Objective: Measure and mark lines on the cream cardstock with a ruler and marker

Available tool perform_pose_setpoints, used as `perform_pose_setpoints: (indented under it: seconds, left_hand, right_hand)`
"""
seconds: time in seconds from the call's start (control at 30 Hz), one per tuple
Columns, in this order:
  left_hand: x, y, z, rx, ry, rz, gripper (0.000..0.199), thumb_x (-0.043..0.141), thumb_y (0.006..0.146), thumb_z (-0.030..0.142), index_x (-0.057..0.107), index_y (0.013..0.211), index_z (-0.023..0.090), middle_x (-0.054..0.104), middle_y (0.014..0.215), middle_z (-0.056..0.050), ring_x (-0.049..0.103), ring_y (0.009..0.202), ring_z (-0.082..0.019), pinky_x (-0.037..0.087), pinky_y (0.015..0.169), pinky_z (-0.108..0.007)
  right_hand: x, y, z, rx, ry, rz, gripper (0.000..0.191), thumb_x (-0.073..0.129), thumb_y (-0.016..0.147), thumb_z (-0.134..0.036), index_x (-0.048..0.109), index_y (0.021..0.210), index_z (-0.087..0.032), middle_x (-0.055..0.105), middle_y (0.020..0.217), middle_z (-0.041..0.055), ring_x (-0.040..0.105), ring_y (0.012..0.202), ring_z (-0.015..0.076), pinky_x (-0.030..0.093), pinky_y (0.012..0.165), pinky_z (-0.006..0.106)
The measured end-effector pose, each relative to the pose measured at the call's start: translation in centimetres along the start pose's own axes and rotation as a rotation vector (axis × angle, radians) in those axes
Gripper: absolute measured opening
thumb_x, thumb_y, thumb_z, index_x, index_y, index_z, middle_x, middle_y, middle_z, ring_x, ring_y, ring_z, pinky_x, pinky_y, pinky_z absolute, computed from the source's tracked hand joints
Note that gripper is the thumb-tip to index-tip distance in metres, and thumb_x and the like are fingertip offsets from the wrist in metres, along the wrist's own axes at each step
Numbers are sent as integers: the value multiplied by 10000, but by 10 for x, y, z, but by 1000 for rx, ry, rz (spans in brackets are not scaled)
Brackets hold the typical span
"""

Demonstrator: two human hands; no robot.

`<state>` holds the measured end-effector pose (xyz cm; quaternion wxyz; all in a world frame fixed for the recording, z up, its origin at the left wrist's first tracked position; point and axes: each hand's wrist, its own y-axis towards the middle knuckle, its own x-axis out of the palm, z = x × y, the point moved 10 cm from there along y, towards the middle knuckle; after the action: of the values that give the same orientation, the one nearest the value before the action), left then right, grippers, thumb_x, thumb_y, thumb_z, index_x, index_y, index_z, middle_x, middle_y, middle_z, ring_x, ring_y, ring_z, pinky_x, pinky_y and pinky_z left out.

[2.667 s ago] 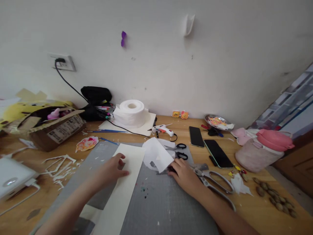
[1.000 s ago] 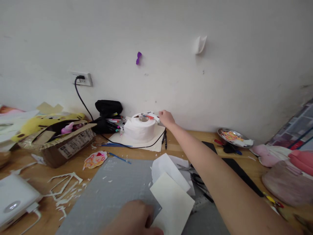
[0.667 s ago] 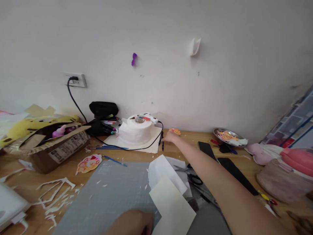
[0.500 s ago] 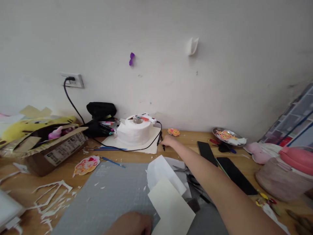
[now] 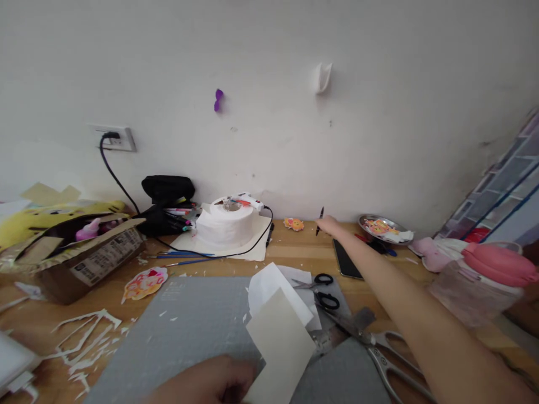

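Observation:
At the back of the table my right hand [image 5: 330, 225] is closed on a slim black pen [image 5: 321, 213], which stands out upright near the wall. My left hand [image 5: 214, 379] rests low over the grey cutting mat [image 5: 193, 314]. Its fingers are curled beside the lower edge of a cream sheet of paper [image 5: 282, 342]; whether they pinch it is hidden. White paper [image 5: 275, 294] lies under that sheet. Black-handled scissors [image 5: 323, 289] and larger grey-handled scissors [image 5: 379, 339] lie to the right of the papers.
A white roll [image 5: 227, 227] with a corded glue gun [image 5: 251, 200] on top stands at the back. A cardboard box [image 5: 105, 258] is at left, a phone [image 5: 346, 261] and metal dish [image 5: 366, 221] at right. Paper scraps [image 5: 90, 336] litter the left side.
My right hand has moved right along the back, away from the roll, with the black pen now lifted in it. The view has shifted slightly right. Both scissors show more fully.

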<state>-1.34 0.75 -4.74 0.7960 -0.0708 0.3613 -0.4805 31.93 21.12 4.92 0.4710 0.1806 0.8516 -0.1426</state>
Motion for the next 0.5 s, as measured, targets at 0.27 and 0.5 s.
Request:
perform_pose_setpoints:
  seconds: [0.27, 0.5]
  left_hand:
    - [-16, 7, 29, 133, -474, 18, 526, 672, 655, 682, 482, 769, 205, 482, 752, 27, 431, 707, -135, 348, 625, -241]
    - [-40, 24, 37, 134, -752, 317, 593, 655, 643, 739, 461, 900, 241, 507, 760, 39, 489, 670, -134, 391, 608, -248]
  right_hand:
    - [-60, -36, 65, 108, 389, 157, 333, 594, 958, -349, 574, 1230, -158, 607, 1211, 92, 634, 1013, 217, 557, 849, 418]
    - [-47, -110, 61, -177, 488, 135, 213, 519, 991, -307, 602, 1092, -139, 656, 941, 39, 654, 782, 151, 572, 722, 335]
